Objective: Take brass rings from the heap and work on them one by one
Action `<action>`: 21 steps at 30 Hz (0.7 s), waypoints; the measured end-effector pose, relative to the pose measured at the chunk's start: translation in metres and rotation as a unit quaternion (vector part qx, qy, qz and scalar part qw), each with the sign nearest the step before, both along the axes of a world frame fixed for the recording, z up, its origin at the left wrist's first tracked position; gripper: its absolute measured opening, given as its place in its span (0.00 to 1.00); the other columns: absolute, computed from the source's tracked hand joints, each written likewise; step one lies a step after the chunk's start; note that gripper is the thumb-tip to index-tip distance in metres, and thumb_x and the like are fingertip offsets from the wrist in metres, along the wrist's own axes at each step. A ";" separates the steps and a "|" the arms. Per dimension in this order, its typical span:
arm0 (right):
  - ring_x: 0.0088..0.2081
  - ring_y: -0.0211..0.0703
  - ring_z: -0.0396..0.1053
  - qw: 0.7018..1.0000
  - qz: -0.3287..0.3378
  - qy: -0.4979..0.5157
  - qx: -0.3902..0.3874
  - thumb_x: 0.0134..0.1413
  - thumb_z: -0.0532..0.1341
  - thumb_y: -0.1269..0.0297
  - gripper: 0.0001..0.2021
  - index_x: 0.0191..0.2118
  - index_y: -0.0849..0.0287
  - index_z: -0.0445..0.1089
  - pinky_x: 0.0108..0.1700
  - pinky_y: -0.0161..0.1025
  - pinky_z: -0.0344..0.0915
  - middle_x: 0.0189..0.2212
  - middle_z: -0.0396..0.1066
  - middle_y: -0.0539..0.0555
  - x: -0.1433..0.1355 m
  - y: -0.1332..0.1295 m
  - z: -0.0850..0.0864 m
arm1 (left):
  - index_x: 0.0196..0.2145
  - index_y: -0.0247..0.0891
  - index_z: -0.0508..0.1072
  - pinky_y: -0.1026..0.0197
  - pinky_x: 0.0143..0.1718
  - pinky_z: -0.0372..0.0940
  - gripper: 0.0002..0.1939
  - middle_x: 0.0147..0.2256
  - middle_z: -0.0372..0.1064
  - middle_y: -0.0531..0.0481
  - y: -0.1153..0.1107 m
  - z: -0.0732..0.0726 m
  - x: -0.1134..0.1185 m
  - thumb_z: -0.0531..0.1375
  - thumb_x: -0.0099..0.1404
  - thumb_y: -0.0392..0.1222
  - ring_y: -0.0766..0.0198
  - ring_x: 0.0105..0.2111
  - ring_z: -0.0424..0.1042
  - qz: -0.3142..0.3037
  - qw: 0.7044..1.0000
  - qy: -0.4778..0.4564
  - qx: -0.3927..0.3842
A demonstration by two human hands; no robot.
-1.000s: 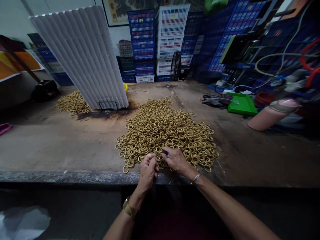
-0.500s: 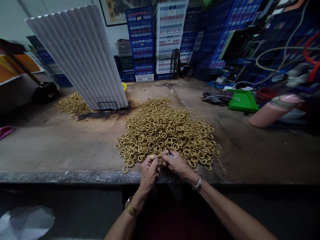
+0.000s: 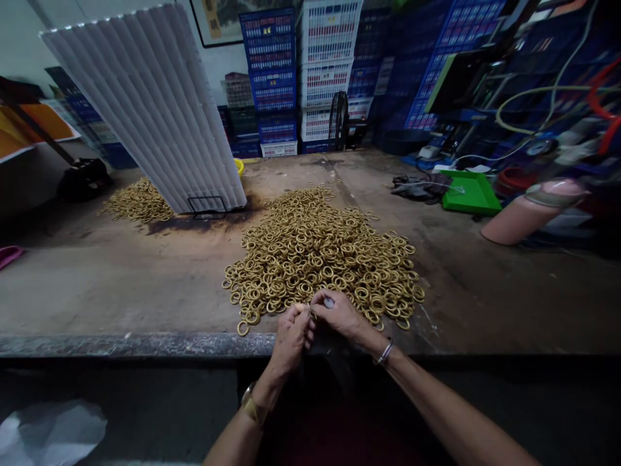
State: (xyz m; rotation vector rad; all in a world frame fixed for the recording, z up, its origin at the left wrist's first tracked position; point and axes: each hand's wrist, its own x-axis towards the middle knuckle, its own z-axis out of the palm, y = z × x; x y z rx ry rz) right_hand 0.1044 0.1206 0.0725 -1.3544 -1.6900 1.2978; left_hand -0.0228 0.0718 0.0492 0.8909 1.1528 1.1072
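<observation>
A broad heap of gold-coloured rings (image 3: 315,252) lies on the worktable in front of me. At its near edge, my left hand (image 3: 292,333) is closed, thumb and fingers pinching what looks like one of the rings, mostly hidden by the fingers. Touching or almost touching it, my right hand (image 3: 342,317) is closed around a small hand tool (image 3: 329,302); only a pale grey piece of it shows, so its kind is unclear. The fingertips of both hands meet just above the table's front edge.
A tall ridged whitish panel (image 3: 145,110) leans in a black wire stand (image 3: 206,207), with a smaller ring pile (image 3: 138,202) behind it. To the right are a green tray (image 3: 470,193) and a pink bottle (image 3: 528,210). Stacked crates (image 3: 272,84) line the back.
The right hand has turned slightly and shifted a little left towards the left hand. The tool's dark tip, visible before, is now out of sight, and its pale part shows.
</observation>
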 end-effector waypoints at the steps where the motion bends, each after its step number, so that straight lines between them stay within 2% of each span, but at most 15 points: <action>1: 0.23 0.32 0.56 1.000 0.005 0.000 0.000 0.40 0.57 0.64 0.06 0.24 0.61 0.66 0.24 0.29 0.54 0.18 0.60 0.46 0.000 0.000 0.000 | 0.28 0.36 0.62 0.73 0.13 0.49 0.16 0.21 0.59 0.56 0.000 0.000 0.000 0.54 0.57 0.54 0.76 0.15 0.57 -0.004 1.000 0.002 -0.001; 7: 0.24 0.32 0.57 0.999 0.034 0.028 0.005 0.42 0.57 0.64 0.06 0.26 0.61 0.66 0.26 0.30 0.55 0.21 0.62 0.47 0.002 0.000 -0.012 | 0.29 0.37 0.62 0.73 0.14 0.49 0.16 0.21 0.59 0.57 -0.002 -0.001 -0.001 0.54 0.57 0.54 0.76 0.15 0.57 -0.010 1.000 -0.017 -0.005; 13: 0.22 0.32 0.57 0.999 0.014 0.034 -0.008 0.46 0.54 0.63 0.08 0.26 0.61 0.66 0.25 0.29 0.54 0.19 0.62 0.47 -0.001 0.000 -0.014 | 0.28 0.37 0.60 0.73 0.14 0.49 0.15 0.21 0.58 0.58 -0.004 -0.002 -0.001 0.55 0.57 0.53 0.76 0.15 0.56 -0.009 0.998 -0.057 -0.008; 17: 0.23 0.33 0.58 0.996 -0.004 -0.054 0.068 0.50 0.52 0.63 0.10 0.26 0.61 0.67 0.26 0.30 0.53 0.20 0.63 0.48 -0.001 -0.002 -0.012 | 0.28 0.36 0.61 0.73 0.14 0.49 0.15 0.21 0.59 0.57 -0.004 -0.003 -0.001 0.55 0.57 0.52 0.76 0.16 0.57 0.002 0.998 -0.055 -0.007; 21: 0.23 0.34 0.59 0.968 0.020 -0.186 0.169 0.53 0.49 0.64 0.11 0.28 0.60 0.66 0.27 0.31 0.51 0.21 0.65 0.50 0.003 -0.007 -0.015 | 0.28 0.36 0.62 0.73 0.14 0.49 0.15 0.21 0.58 0.58 -0.003 -0.003 -0.002 0.56 0.56 0.52 0.76 0.15 0.56 0.023 0.998 -0.065 -0.009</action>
